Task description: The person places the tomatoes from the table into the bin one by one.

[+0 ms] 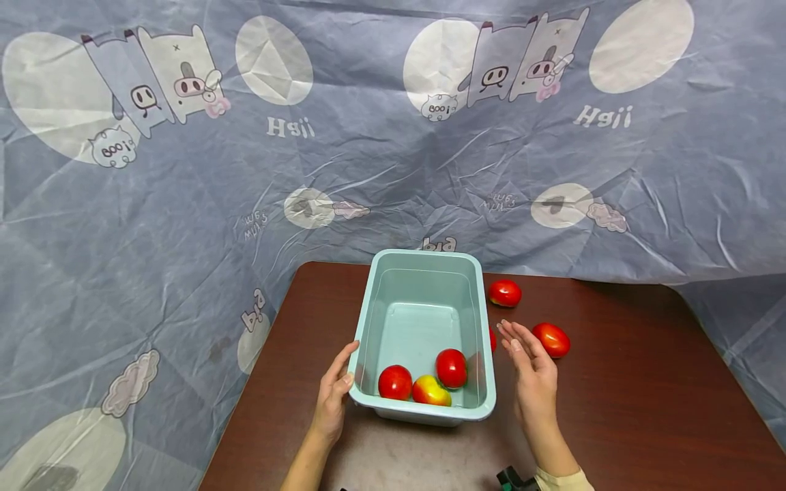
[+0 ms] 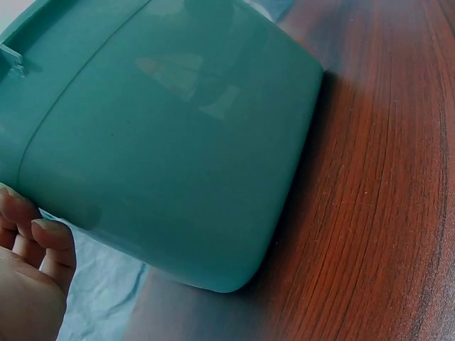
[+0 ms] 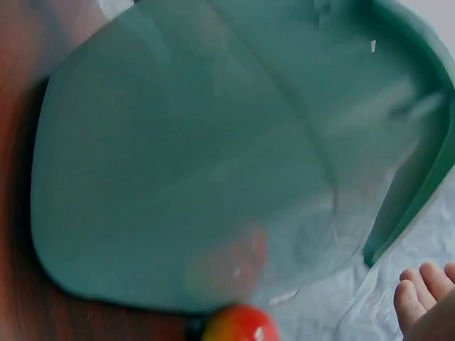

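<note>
A light blue-green plastic bin [image 1: 424, 409] stands on the table. Inside, near its front end, lie two red fruits [image 1: 395, 382] and a yellow-and-red fruit [image 1: 432, 391]. My left hand [image 1: 331, 399] holds the bin's left rim near the front corner, its thumb on the edge; in the left wrist view its fingertips [image 2: 53, 233] are bent at the rim. Off the bin's right side, my right hand [image 1: 535, 382] is raised with fingers extended and nothing in it. A glossy red fruit [image 1: 493, 339] is partly hidden between the bin and that hand.
On the brown wooden table [image 1: 645, 382], a red fruit [image 1: 505, 293] lies by the bin's far right side and another red fruit [image 1: 551, 340] just beyond the right hand. A grey-blue printed cloth [image 1: 381, 157] hangs behind the table and along its left side.
</note>
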Available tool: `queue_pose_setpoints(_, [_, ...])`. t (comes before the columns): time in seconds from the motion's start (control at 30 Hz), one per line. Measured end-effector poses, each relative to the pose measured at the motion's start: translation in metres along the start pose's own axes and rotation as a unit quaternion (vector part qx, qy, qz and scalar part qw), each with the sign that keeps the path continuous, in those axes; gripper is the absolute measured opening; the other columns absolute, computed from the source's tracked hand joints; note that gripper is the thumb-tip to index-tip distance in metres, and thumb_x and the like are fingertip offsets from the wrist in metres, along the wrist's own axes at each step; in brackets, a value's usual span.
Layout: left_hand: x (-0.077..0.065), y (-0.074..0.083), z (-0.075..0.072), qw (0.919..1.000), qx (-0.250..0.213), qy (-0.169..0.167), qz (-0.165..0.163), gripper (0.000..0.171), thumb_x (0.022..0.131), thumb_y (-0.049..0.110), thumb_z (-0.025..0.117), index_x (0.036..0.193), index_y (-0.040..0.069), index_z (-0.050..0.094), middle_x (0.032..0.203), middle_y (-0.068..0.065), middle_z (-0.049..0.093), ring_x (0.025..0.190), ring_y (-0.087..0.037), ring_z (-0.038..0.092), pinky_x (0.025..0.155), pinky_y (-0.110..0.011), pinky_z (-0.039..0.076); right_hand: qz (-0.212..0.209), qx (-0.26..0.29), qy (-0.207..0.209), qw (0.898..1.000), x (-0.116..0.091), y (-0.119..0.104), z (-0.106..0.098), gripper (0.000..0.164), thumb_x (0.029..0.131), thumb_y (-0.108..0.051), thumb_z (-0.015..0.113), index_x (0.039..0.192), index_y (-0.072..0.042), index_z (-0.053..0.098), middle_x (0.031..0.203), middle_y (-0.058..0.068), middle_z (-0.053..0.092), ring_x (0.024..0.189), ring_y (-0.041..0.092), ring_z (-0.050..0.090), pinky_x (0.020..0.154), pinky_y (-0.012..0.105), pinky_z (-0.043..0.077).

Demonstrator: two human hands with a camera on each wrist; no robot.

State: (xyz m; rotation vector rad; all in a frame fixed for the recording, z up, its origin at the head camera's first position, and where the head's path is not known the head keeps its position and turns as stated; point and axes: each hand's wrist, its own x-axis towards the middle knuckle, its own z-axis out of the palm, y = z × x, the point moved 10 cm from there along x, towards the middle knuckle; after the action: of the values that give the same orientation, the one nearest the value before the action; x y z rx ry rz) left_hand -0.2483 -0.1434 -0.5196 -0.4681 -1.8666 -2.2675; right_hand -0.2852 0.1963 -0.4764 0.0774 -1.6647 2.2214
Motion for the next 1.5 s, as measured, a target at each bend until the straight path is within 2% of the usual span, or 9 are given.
queue_pose_setpoints(0.13, [-0.001,-0.001,0.001,1.0,0.002,-0.001,-0.003,0.058,0.091,0.007,0.037,0.147,-0.003,0.033,0.122,-0.007,0.062,0.109,-0.011,0.06,0.093,-0.032,0.05,0.041,-0.054,0.045,0.997,0.009,0.023,-0.02,0.04,0.092,-0.001,0.06,0.132,0.0,0.055,0.131,0.017,0.061,0.114,0.013,0.064,0.092,0.016,0.049])
queue_pose_setpoints(0.23, [-0.002,-0.001,0.0,1.0,0.004,0.002,-0.005,0.058,0.09,0.007,0.037,0.147,-0.004,0.033,0.123,-0.004,0.061,0.111,-0.011,0.058,0.094,-0.032,0.048,0.06,-0.117,0.034,0.991,0.014,0.042,-0.027,0.051,0.087,0.003,0.066,0.136,-0.002,0.052,0.135,0.015,0.058,0.116,0.009,0.061,0.092,0.011,0.047])
queue_pose_setpoints(0.33, [-0.002,-0.001,-0.001,1.0,0.005,0.004,-0.005,0.057,0.091,0.007,0.037,0.147,-0.003,0.034,0.126,-0.002,0.061,0.112,-0.011,0.058,0.095,-0.031,0.048,0.092,-0.172,0.007,0.981,0.016,0.063,-0.028,0.059,0.085,0.005,0.067,0.14,-0.002,0.047,0.139,0.012,0.054,0.124,0.014,0.056,0.097,0.011,0.043])
queue_pose_setpoints(0.47, [-0.001,-0.001,-0.001,1.0,0.005,0.0,-0.003,0.056,0.092,0.007,0.037,0.147,-0.003,0.034,0.129,-0.001,0.06,0.113,-0.012,0.057,0.096,-0.032,0.047,0.131,-0.229,-0.032,0.964,0.02,0.087,-0.029,0.066,0.085,0.004,0.066,0.145,-0.004,0.04,0.147,0.015,0.046,0.135,0.03,0.046,0.109,0.027,0.039])
queue_pose_setpoints(0.63, [0.0,0.0,-0.001,1.0,0.0,0.001,-0.001,0.057,0.091,0.007,0.037,0.147,-0.004,0.033,0.132,-0.001,0.058,0.115,-0.012,0.057,0.098,-0.031,0.046,0.138,-0.273,-0.067,0.95,0.033,0.112,-0.029,0.077,0.082,0.002,0.069,0.15,-0.002,0.032,0.153,0.023,0.035,0.141,0.04,0.036,0.114,0.048,0.03])
queue_pose_setpoints(0.77, [-0.001,0.0,-0.001,1.0,-0.004,0.001,-0.002,0.057,0.091,0.007,0.037,0.147,-0.004,0.033,0.133,-0.001,0.058,0.115,-0.012,0.057,0.098,-0.031,0.047,0.137,-0.301,-0.072,0.941,0.037,0.13,-0.031,0.08,0.08,0.002,0.068,0.15,-0.002,0.03,0.154,0.023,0.034,0.142,0.039,0.035,0.114,0.05,0.029])
queue_pose_setpoints(0.97, [0.0,-0.001,0.0,1.0,-0.004,-0.004,0.001,0.057,0.092,0.007,0.037,0.147,-0.003,0.033,0.132,-0.001,0.059,0.114,-0.012,0.057,0.097,-0.031,0.047,0.123,-0.367,-0.071,0.919,0.038,0.146,-0.034,0.07,0.084,-0.005,0.065,0.148,-0.004,0.035,0.149,0.022,0.041,0.135,0.039,0.044,0.11,0.049,0.036])
queue_pose_setpoints(1.3, [0.0,0.0,0.0,1.0,-0.002,-0.004,0.005,0.057,0.092,0.008,0.037,0.148,-0.003,0.033,0.131,-0.001,0.059,0.114,-0.012,0.057,0.097,-0.031,0.047,0.119,-0.36,-0.053,0.924,0.038,0.145,-0.035,0.061,0.086,0.001,0.062,0.143,-0.003,0.043,0.143,0.024,0.048,0.131,0.039,0.05,0.106,0.047,0.04])
queue_pose_setpoints(1.5, [-0.001,-0.001,0.0,1.0,-0.004,-0.002,0.001,0.057,0.092,0.007,0.037,0.147,-0.003,0.033,0.13,-0.002,0.06,0.113,-0.012,0.057,0.097,-0.031,0.047,0.134,-0.32,-0.013,0.938,0.035,0.146,-0.044,0.06,0.085,0.002,0.064,0.142,-0.004,0.046,0.138,0.025,0.053,0.124,0.039,0.056,0.097,0.04,0.045])
